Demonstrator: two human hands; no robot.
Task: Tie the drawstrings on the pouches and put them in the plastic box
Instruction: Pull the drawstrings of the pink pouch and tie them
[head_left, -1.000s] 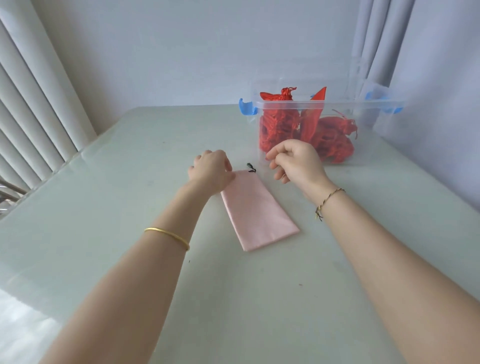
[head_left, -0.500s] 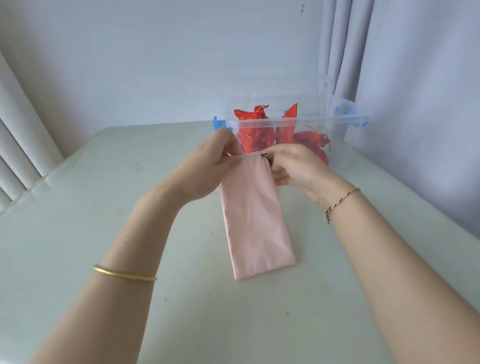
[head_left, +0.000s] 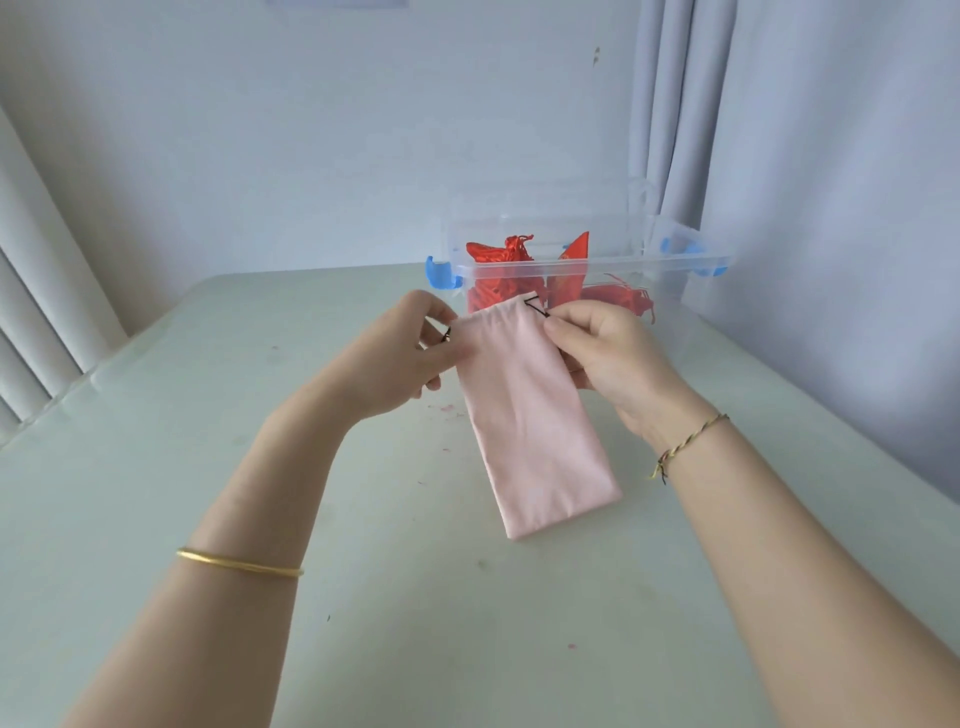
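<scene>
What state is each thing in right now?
pink pouch: mouth flat, not cinched, held up by its top corners.
drawstring: untied, black loop showing at the right corner.
left hand: pinches the pouch's left top corner.
right hand: pinches the drawstring beside the right corner.
plastic box: top open.
red pouches: inside the box, one cinched at its neck.

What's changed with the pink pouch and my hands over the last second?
Both hands took hold of the top of the pink pouch and lifted that end off the table. The left hand pinches its left corner, and the right hand pinches the black drawstring. Its bottom end still rests there. The red pouches stayed in the plastic box.
</scene>
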